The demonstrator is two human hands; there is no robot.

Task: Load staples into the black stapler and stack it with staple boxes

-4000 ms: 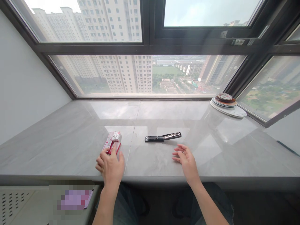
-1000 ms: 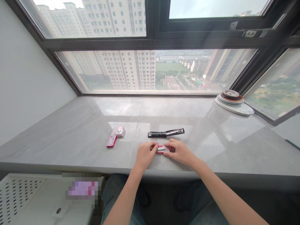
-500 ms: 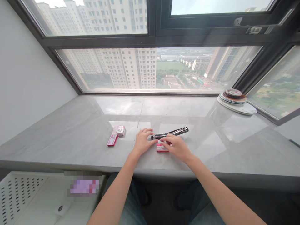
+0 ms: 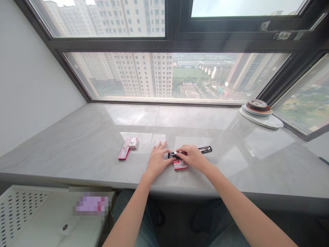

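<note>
A black and silver stapler (image 4: 206, 149), folded open lengthwise, lies on the grey sill top. My left hand (image 4: 158, 159) holds its left end between thumb and forefinger, the other fingers stretched out over the stone. Over the stapler's middle, my right hand (image 4: 192, 156) is closed in a pinch, fingertips at a small silvery strip (image 4: 175, 153) on the left end. The strip looks like staples, but is too small to be sure. A red and white small box (image 4: 180, 165) lies just below the stapler, under my right hand.
Left of my hands lie a red and white flat box (image 4: 123, 153) and a white and pink small box (image 4: 133, 143). A stack of plates (image 4: 259, 113) stands at the back right, by the window frame (image 4: 169, 44). A white perforated basket (image 4: 25, 219) is below the front edge.
My right hand has moved from beside the small box up onto the stapler's left part, fingertips now close to my left thumb. The view has shifted slightly.
</note>
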